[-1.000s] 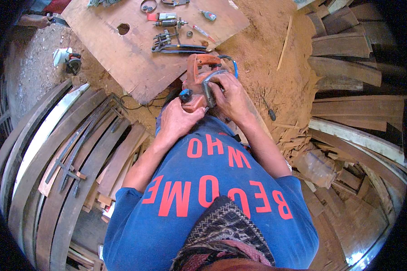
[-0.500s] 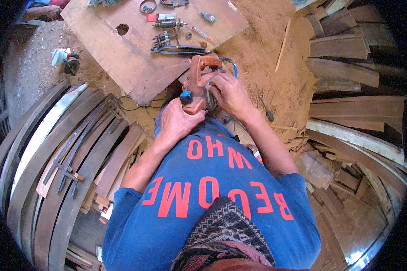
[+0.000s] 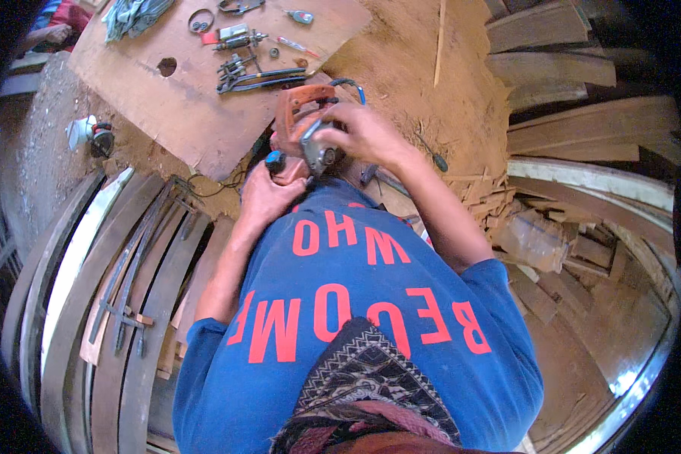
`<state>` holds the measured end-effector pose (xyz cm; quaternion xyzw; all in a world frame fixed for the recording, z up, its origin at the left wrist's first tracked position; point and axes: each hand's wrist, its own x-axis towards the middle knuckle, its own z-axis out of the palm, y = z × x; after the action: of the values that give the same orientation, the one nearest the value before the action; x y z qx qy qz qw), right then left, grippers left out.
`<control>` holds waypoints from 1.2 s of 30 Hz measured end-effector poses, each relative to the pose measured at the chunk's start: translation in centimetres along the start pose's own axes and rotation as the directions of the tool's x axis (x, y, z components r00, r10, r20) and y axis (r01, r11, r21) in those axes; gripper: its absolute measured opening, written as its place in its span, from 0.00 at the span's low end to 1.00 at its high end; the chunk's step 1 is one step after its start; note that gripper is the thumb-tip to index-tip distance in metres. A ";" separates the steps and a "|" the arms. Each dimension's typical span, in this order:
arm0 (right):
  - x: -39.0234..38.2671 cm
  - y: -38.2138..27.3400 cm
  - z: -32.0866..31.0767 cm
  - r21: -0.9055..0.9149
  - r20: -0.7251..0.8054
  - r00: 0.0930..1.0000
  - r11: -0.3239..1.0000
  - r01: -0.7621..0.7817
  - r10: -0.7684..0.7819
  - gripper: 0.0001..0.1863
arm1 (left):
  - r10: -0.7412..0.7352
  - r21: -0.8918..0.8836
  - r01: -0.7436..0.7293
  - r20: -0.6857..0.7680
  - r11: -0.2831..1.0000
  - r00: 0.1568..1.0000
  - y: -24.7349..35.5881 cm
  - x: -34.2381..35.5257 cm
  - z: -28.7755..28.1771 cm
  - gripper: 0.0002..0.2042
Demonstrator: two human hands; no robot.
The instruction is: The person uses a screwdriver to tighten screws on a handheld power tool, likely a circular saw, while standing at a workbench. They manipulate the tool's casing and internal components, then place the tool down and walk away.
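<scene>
An orange power tool [image 3: 301, 96] with a dark handle grip, a blue knob [image 3: 275, 161] and a silver metal housing [image 3: 323, 157] rests by my lap at the edge of a plywood board. My left hand [image 3: 268, 193] is closed on its lower orange body beside the knob. My right hand [image 3: 363, 132], slightly blurred, has its fingers curled over the metal housing on the tool's right side. Just beyond lie a black bar-like tool [image 3: 261, 82], an armature [image 3: 238, 39], a small ring [image 3: 274, 53] and a screwdriver [image 3: 295, 45].
The plywood board [image 3: 129, 91] also holds a grey-green cloth [image 3: 132, 17]. A power tool [image 3: 102, 140] lies on the dusty ground at left. Curved planks [image 3: 76, 318] and stacked timber [image 3: 583, 189] flank me amid sawdust [image 3: 424, 68]. Another person's hand [image 3: 55, 34] shows at upper left.
The view has shifted, so the board and tool sit farther left. My right hand has moved slightly on the metal housing, showing more of it; my left hand keeps its hold.
</scene>
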<state>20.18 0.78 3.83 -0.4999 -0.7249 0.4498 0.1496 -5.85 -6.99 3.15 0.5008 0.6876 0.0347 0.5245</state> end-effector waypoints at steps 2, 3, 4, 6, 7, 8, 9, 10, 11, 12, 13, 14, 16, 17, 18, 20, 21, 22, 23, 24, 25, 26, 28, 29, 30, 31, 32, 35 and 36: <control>-2.6 1.7 -1.2 0.113 -0.167 0.978 0.988 -0.110 0.128 0.18 | -0.044 0.020 0.044 0.047 0.999 0.998 -0.1 0.1 -0.9 0.36; -4.3 3.5 -1.9 0.045 -0.124 0.963 0.971 -0.236 0.240 0.18 | -0.018 0.001 0.018 0.055 1.000 0.998 -0.7 0.2 -0.9 0.37; -6.3 5.4 -2.4 -0.026 -0.094 0.930 0.933 -0.360 0.356 0.18 | 0.014 -0.016 -0.013 0.067 1.000 0.998 -1.9 0.5 -0.8 0.37; -10.8 9.7 -2.0 -0.205 -0.068 0.860 0.837 -0.508 0.505 0.18 | 0.037 -0.036 -0.033 0.110 0.999 0.993 -3.5 1.3 -0.8 0.41; -13.7 12.2 -1.0 -0.246 -0.110 0.828 0.792 -0.559 0.550 0.18 | 0.063 -0.037 -0.059 0.114 0.998 0.991 -4.0 1.5 -0.7 0.42; -16.3 14.1 0.2 -0.285 -0.153 0.791 0.740 -0.609 0.592 0.19 | 0.090 -0.041 -0.085 0.120 0.996 0.989 -4.6 1.7 -0.7 0.42; -18.2 15.1 1.1 -0.266 -0.135 0.738 0.693 -0.670 0.662 0.19 | 0.112 -0.046 -0.107 0.124 0.993 0.986 -5.3 2.0 -0.7 0.43; -19.9 15.9 1.8 -0.251 -0.114 0.679 0.641 -0.726 0.725 0.19 | 0.076 -0.050 -0.068 0.181 0.996 0.980 -6.0 2.6 -0.7 0.50; -21.5 16.5 2.5 -0.231 -0.094 0.610 0.579 -0.782 0.786 0.20 | 0.118 -0.050 -0.111 0.158 0.993 0.980 -5.0 2.3 -0.9 0.52; -23.0 17.1 3.4 -0.190 -0.112 0.570 0.545 -0.816 0.814 0.19 | 0.160 -0.050 -0.155 0.135 0.987 0.978 -4.0 1.9 -1.3 0.55; -24.4 17.6 4.3 -0.149 -0.123 0.530 0.512 -0.846 0.839 0.19 | 0.198 -0.051 -0.194 0.109 0.980 0.974 -3.3 1.7 -1.5 0.57; -25.5 17.7 4.9 -0.108 -0.130 0.490 0.479 -0.871 0.862 0.19 | 0.183 0.024 -0.190 0.178 0.982 0.967 -3.7 2.3 -1.8 0.64; -27.7 17.8 6.0 -0.100 -0.145 0.498 0.488 -0.867 0.855 0.19 | 0.161 -0.049 -0.155 0.208 0.987 0.965 -4.2 2.9 -1.8 0.62; -28.7 17.7 6.7 -0.094 -0.151 0.501 0.492 -0.866 0.852 0.19 | 0.148 -0.082 -0.133 0.224 0.988 0.963 -4.4 3.2 -1.8 0.61; -29.5 17.8 7.3 -0.060 -0.115 0.514 0.511 -0.858 0.850 0.19 | 0.109 -0.123 -0.080 0.250 0.989 0.962 -4.8 3.8 -1.7 0.60; -30.3 15.9 8.6 -0.045 -0.073 0.507 0.505 -0.862 0.859 0.20 | 0.070 -0.109 -0.044 0.243 0.993 0.968 -4.8 4.5 -1.7 0.59; -30.6 15.1 8.9 -0.038 -0.052 0.506 0.505 -0.863 0.861 0.21 | 0.049 -0.109 -0.022 0.253 0.994 0.966 -5.0 5.0 -1.7 0.59; -31.4 15.6 10.0 -0.012 0.077 0.373 0.375 -0.927 0.925 0.25 | 0.034 -0.105 -0.006 0.263 0.994 0.964 -4.5 5.1 -1.6 0.59; -31.9 16.3 12.0 0.145 0.092 0.262 0.248 -0.958 0.961 0.26 | 0.019 -0.103 0.009 0.267 0.995 0.963 -3.6 5.0 -1.9 0.59; -32.2 16.8 14.3 0.291 0.123 0.157 0.115 -0.950 0.980 0.28 | 0.005 -0.104 0.023 0.265 0.994 0.964 -3.0 4.9 -2.1 0.59; -32.2 17.0 16.0 0.421 0.173 0.065 -0.014 -0.907 0.983 0.29 | 0.025 -0.078 -0.004 0.262 0.997 0.965 -3.0 5.0 -1.9 0.59; -32.0 17.0 16.6 0.486 0.211 0.078 -0.035 -0.873 0.974 0.29 | 0.037 -0.049 -0.026 0.246 0.998 0.969 -3.3 5.1 -1.9 0.60; -32.4 18.2 21.2 0.750 0.080 -0.066 -0.103 -0.653 0.995 0.29 | 0.114 -0.026 -0.112 0.255 0.993 0.960 -5.6 7.0 -1.9 0.61; -32.3 18.4 23.3 0.853 0.046 -0.157 -0.120 -0.507 0.987 0.29 | 0.137 -0.042 -0.131 0.247 0.991 0.959 -4.2 6.7 -1.9 0.61; -31.1 16.6 21.9 0.839 0.076 -0.078 -0.106 -0.533 0.994 0.28 | 0.127 -0.039 -0.121 0.225 0.992 0.966 -4.4 6.4 -1.8 0.61; -31.0 14.8 20.6 0.806 0.089 -0.037 -0.093 -0.584 0.995 0.26 | 0.125 -0.041 -0.119 0.222 0.992 0.967 -4.8 6.4 -1.8 0.61; -30.6 12.7 18.8 0.770 0.101 0.005 -0.075 -0.634 0.995 0.25 | 0.120 -0.051 -0.111 0.217 0.992 0.969 -5.2 6.5 -1.8 0.61; -32.8 9.8 17.0 0.606 0.021 0.071 0.044 -0.794 0.997 0.18 | 0.128 -0.089 -0.110 0.221 0.990 0.967 -5.1 6.3 -1.5 0.61; -33.7 8.8 16.6 0.568 -0.045 0.110 0.116 -0.815 0.993 0.17 | 0.127 -0.098 -0.108 0.216 0.989 0.968 -4.5 5.8 -1.6 0.61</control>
<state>29.68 -35.65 -4.56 -0.8811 -0.0775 0.4592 0.0821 -9.66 -4.24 -2.72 0.5187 0.5918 0.0390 0.6157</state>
